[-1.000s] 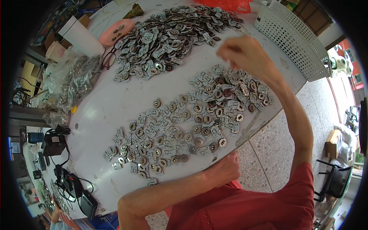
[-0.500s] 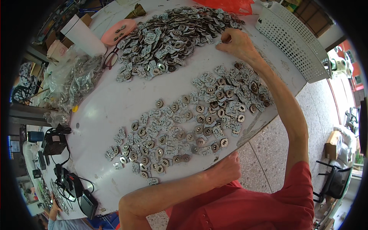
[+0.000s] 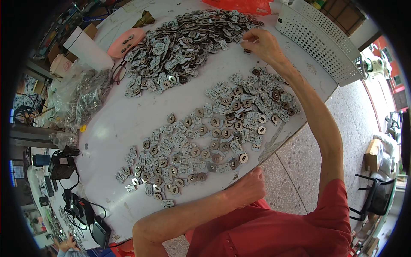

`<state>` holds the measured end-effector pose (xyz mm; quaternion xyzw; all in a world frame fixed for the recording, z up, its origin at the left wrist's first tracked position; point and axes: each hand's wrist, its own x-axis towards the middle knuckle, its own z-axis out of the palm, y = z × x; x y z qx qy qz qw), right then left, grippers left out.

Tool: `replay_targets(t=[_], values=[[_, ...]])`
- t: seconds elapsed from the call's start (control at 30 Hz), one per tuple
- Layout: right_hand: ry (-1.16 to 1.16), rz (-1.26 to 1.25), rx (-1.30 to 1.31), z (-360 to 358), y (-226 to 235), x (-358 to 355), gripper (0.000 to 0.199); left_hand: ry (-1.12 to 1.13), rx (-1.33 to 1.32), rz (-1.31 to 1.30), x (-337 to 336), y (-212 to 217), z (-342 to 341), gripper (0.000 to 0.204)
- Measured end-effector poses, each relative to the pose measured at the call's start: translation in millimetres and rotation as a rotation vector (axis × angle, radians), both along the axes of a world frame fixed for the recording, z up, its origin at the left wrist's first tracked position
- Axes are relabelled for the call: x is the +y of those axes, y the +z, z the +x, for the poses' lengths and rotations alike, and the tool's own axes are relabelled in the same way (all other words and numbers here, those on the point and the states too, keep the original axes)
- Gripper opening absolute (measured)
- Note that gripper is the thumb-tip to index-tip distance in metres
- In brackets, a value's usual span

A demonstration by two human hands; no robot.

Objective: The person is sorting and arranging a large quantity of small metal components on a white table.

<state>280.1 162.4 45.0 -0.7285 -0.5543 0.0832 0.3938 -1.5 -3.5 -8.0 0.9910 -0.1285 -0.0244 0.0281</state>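
My right hand [image 3: 264, 46] is above the table beside the right end of a big heap of small metal parts [image 3: 184, 47]. Its thumb and forefinger are pinched together, and a small dark round metal part [image 3: 247, 51] shows at the fingertips. Below the heap, a looser spread of the same parts [image 3: 222, 132], silvery plates with round discs, lies across the table. My left hand [image 3: 249, 187] is closed in a fist at the table's near edge. Its curled fingers hide whatever may be inside.
A white perforated basket [image 3: 319, 43] stands at the far right. On the left are a pink dish [image 3: 116, 49] with several parts, eyeglasses [image 3: 119, 73], plastic bags [image 3: 81, 94] and black adapters with cables [image 3: 81, 207]. Another person's hand [image 3: 67, 243] shows at lower left.
The whole view has shifted slightly. My right hand stays at the heap's right end, and a dark round part now shows under its fingertips. My left fist stays by the edge.
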Motion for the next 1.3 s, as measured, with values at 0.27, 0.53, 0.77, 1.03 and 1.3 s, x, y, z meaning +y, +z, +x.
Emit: replay_targets(t=[0.27,0.53,0.77,1.03,1.3], values=[[0.06,-0.118,-0.321,3,-4,6,0.024,0.007,0.03,0.006,0,1,-2,0.022],[0.079,0.056,-0.327,-4,-7,4,0.019,0.002,0.022,-0.008,4,12,0,0.018],[0.252,-0.031,-0.319,-8,10,-19,0.016,-0.01,0.012,0.016,2,8,0,0.018],[0.371,-0.213,-0.094,-20,32,-53,0.019,0.008,0.025,0.015,3,3,-2,0.019],[-0.151,0.037,-0.227,64,-1,5,0.034,-0.014,0.02,0.001,0,3,0,0.022]])
